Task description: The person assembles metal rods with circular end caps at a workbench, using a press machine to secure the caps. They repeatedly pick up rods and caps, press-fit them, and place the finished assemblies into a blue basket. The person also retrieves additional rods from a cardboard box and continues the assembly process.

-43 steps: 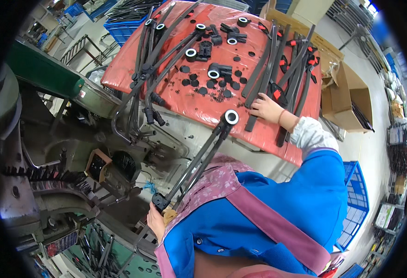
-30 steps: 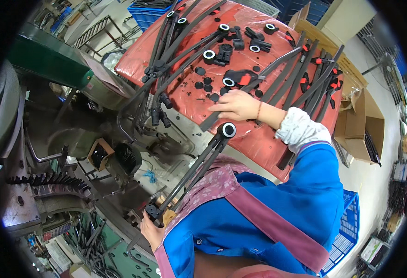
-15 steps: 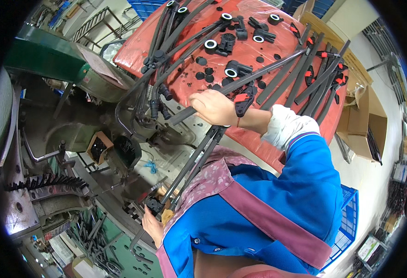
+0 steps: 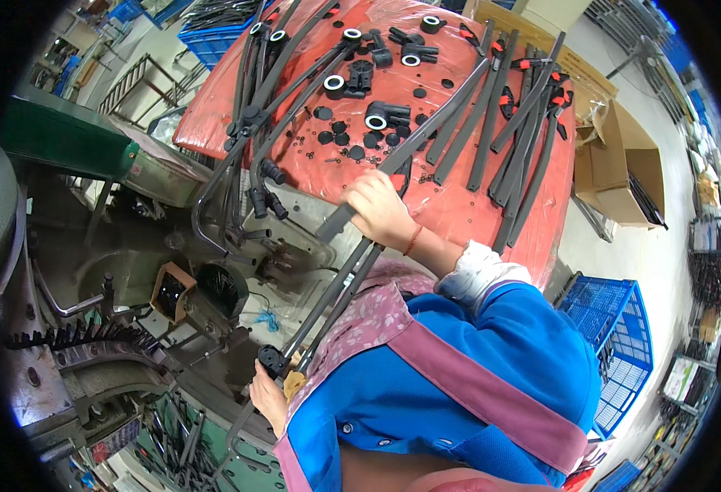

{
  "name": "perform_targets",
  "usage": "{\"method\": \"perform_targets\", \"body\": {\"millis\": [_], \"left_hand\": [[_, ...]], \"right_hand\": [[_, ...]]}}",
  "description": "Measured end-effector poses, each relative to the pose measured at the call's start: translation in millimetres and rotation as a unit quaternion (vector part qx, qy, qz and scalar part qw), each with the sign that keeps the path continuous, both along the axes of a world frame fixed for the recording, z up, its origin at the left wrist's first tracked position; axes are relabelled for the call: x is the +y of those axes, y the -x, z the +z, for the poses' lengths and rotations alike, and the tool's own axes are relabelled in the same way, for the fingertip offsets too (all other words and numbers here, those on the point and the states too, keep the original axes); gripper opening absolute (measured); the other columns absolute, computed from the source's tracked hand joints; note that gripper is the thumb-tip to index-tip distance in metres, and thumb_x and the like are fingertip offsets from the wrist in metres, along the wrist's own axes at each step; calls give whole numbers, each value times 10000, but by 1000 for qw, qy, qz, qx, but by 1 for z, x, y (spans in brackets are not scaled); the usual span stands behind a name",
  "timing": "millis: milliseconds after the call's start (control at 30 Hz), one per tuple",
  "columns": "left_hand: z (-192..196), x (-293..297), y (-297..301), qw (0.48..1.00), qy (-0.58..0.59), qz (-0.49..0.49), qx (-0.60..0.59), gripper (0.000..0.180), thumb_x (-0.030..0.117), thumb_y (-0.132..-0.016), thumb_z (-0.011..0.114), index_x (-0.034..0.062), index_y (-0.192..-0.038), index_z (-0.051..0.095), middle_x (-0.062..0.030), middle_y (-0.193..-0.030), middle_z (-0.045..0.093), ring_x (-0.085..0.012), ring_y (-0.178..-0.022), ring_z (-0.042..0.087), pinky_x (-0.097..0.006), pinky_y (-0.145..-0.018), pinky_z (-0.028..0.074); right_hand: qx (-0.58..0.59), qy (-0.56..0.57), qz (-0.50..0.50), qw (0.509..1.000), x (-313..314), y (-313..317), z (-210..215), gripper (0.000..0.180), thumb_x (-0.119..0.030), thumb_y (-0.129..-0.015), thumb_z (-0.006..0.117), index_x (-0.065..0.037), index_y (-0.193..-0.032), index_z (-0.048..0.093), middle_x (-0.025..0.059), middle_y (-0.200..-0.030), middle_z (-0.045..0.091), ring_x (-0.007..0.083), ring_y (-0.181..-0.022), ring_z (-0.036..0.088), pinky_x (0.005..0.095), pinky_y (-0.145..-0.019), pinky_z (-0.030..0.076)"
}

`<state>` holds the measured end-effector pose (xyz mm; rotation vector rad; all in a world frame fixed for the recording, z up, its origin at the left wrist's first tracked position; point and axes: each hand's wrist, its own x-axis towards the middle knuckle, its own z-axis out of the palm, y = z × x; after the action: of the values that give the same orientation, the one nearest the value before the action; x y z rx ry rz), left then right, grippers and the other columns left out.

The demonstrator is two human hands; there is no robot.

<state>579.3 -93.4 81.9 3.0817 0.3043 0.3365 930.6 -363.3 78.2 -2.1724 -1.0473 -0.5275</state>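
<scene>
Factory floor spreads around me, with a red-covered worktop (image 4: 459, 205) filling the upper middle of the view. My right hand (image 4: 379, 209) sits at its near edge, fingers curled closed around a long grey flat bar (image 4: 426, 135) that runs from my grip toward one o'clock across the red cover. My left hand (image 4: 267, 395) is low, at about seven o'clock from the right one, closed around the black end fitting (image 4: 271, 359) of a pair of thin dark rods (image 4: 333, 291). Those rods slant up toward one o'clock and pass just under my right hand.

At twelve o'clock on the worktop lie black ring-ended connectors (image 4: 377, 116), small black discs (image 4: 337, 135) and tiny loose bits. At two o'clock a fan of more grey bars (image 4: 518, 156) lies side by side, some with red clips (image 4: 531, 63). At ten o'clock a bundle of dark bent tubes (image 4: 250, 123) hangs over the worktop's left edge.

Left of me stands a green machine (image 4: 57, 135), with a toothed metal gear (image 4: 82, 340) at eight o'clock. An open cardboard box (image 4: 623, 160) sits at three o'clock, and a blue plastic crate (image 4: 615, 336) at four o'clock.
</scene>
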Motion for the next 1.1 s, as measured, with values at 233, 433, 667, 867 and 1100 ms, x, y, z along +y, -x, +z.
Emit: {"method": "perform_targets", "body": {"millis": [233,433,667,867,1100], "left_hand": [[24,4,-11,999,35,-6,39,602,-75,-741,520,-77,-1335,429,-176,-888,581,-340,-803,572,-428,-703,424],[27,5,-10,998,53,-16,18,680,96,-708,641,-96,-1324,428,-175,-864,563,-351,-783,550,-429,-707,417],[30,4,-5,998,25,-14,49,760,18,-592,610,-103,-1320,427,-158,-851,560,-328,-763,537,-406,-682,407],[31,-9,-14,999,43,1,33,746,85,-630,683,-97,-1311,438,-178,-852,553,-363,-781,545,-434,-707,420],[48,-13,-23,994,83,8,69,877,254,-611,814,-85,-1320,426,-182,-900,586,-368,-812,563,-433,-746,427]], "right_hand": [[-11,180,157,971,-23,-20,-21,393,-404,-697,746,-192,-996,603,12,-873,556,216,-882,561,371,-798,418],[-2,198,197,960,-8,-35,-31,428,-427,-713,732,-158,-1029,627,51,-880,554,258,-866,566,384,-736,447],[99,218,237,942,-18,-45,-50,414,-280,-715,768,-144,-1089,653,55,-892,586,275,-924,583,420,-798,448],[263,220,163,925,-63,-83,-49,297,-323,-755,710,-126,-978,712,94,-979,689,304,-923,637,423,-804,484],[177,93,-602,773,-162,-188,-83,510,-467,-813,645,13,-976,687,209,-975,674,348,-976,649,455,-834,520]]}}
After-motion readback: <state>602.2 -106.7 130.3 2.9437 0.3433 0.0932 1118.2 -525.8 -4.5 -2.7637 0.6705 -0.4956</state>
